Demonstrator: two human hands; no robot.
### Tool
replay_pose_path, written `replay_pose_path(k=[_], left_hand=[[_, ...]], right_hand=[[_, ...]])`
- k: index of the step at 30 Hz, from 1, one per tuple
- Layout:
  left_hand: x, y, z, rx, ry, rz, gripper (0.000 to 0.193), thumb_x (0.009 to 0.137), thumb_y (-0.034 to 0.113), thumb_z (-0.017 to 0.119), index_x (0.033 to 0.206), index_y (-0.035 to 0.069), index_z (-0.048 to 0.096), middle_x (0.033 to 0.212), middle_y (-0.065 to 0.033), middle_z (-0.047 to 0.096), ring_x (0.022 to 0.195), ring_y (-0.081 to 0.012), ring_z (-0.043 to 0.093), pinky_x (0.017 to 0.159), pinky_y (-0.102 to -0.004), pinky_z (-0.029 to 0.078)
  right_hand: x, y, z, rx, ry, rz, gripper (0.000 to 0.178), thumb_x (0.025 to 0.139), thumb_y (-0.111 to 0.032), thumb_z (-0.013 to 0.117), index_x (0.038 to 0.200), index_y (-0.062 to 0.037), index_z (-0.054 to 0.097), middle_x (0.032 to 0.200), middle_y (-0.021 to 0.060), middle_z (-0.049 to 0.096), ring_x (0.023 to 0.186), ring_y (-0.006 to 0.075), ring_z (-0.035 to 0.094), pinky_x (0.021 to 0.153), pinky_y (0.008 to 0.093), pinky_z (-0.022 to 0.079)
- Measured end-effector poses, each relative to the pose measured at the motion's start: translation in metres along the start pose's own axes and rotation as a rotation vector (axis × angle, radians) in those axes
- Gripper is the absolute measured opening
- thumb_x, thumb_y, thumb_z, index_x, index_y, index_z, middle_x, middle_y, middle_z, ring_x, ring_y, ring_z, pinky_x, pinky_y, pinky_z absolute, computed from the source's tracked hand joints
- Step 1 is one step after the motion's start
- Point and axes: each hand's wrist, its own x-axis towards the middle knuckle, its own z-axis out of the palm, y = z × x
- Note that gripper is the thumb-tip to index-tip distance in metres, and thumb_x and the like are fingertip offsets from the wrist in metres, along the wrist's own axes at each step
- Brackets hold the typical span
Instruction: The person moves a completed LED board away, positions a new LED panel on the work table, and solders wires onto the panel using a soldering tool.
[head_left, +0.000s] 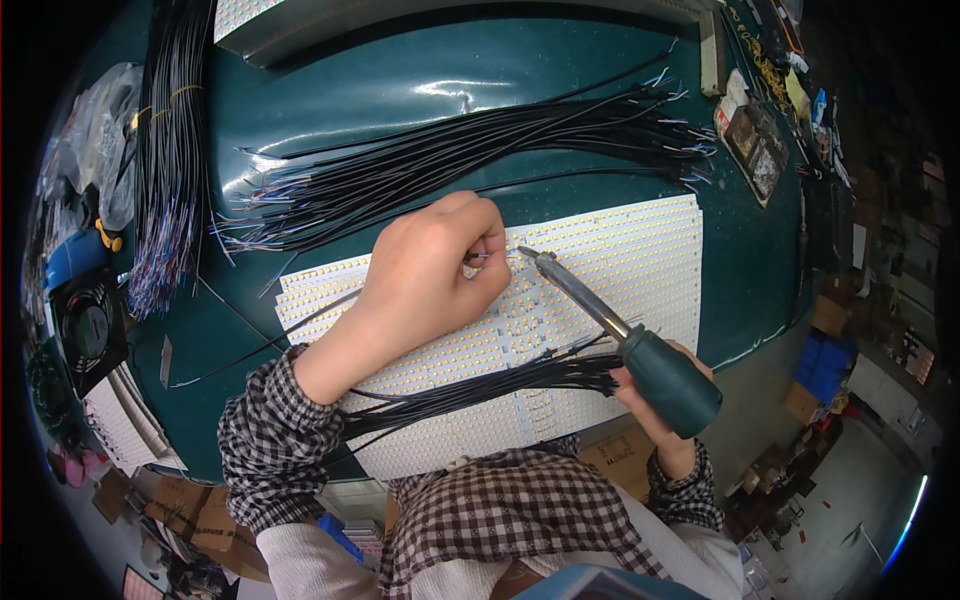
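My left hand (430, 255) is closed in a pinch on the end of a black cable (320, 312), over the middle of a white LED board (620, 240). The cable trails out behind the wrist to the left. My right hand (655, 405) grips the dark green handle of a soldering iron (668, 380). Its tip touches or hovers just above the board, right beside the pinched wire end; which of the two I cannot tell. Several boards lie stacked beneath. Across them runs a bundle of black cables (480, 390), its right end next to my right hand.
A large pile of black cables (450, 155) with stripped ends lies beyond the boards. Another tied bundle (175, 150) is at the far left, above a small black fan (88, 325). A dirty open tin (755, 150) sits at the right edge of the green table mat (570, 60).
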Motion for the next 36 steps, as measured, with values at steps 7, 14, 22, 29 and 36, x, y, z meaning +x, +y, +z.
replay_pose_path(k=[7,14,22,29,36], left_hand=[[0.001,0.000,0.000,-0.002,-0.003,0.003,0.009,0.075,0.000,0.068,0.080,0.001,0.060,0.077,-0.0071,0.058,0.065,-0.0168,0.060,0.056,-0.0287,0.047],[-0.001,-0.004,0.003,-0.001,0.015,0.010,0.009,0.075,0.001,0.068,0.080,0.001,0.060,0.077,-0.0069,0.059,0.066,-0.0168,0.061,0.057,-0.0293,0.048],[-0.040,0.049,-0.002,0.591,0.189,0.234,0.026,0.081,0.012,0.077,0.102,0.005,0.063,0.095,-0.0092,0.061,0.079,-0.0254,0.064,0.067,-0.0351,0.050],[-0.090,0.043,0.019,0.232,-0.238,0.121,0.024,0.081,0.013,0.077,0.097,0.006,0.061,0.094,-0.0132,0.061,0.077,-0.0347,0.061,0.066,-0.0430,0.049],[-0.097,0.050,0.020,0.117,-0.127,0.075,0.014,0.083,0.009,0.075,0.093,0.006,0.066,0.085,-0.0115,0.061,0.076,-0.0340,0.064,0.065,-0.0415,0.051]], right_hand=[[-0.008,0.006,-0.006,0.022,-0.003,0.054,0.039,0.074,-0.008,0.087,0.106,0.0047,0.070,0.092,0.0130,0.072,0.081,0.0212,0.071,0.073,0.0307,0.056],[-0.010,0.018,-0.006,0.194,0.018,0.061,0.034,0.077,-0.004,0.083,0.106,0.0051,0.068,0.088,0.0102,0.072,0.080,0.0161,0.070,0.073,0.0278,0.056],[-0.023,0.009,-0.019,0.340,0.159,0.075,0.036,0.090,-0.023,0.068,0.108,0.0070,0.060,0.089,0.0113,0.059,0.080,0.0230,0.062,0.075,0.0383,0.057],[-0.026,0.013,-0.022,0.522,0.246,-0.006,0.040,0.092,-0.027,0.068,0.108,0.0078,0.059,0.090,0.0136,0.060,0.077,0.0211,0.065,0.068,0.0337,0.060],[-0.034,0.014,-0.024,0.563,0.258,-0.082,0.041,0.092,-0.028,0.069,0.109,0.0080,0.059,0.091,0.0134,0.061,0.078,0.0217,0.065,0.065,0.0334,0.059]])
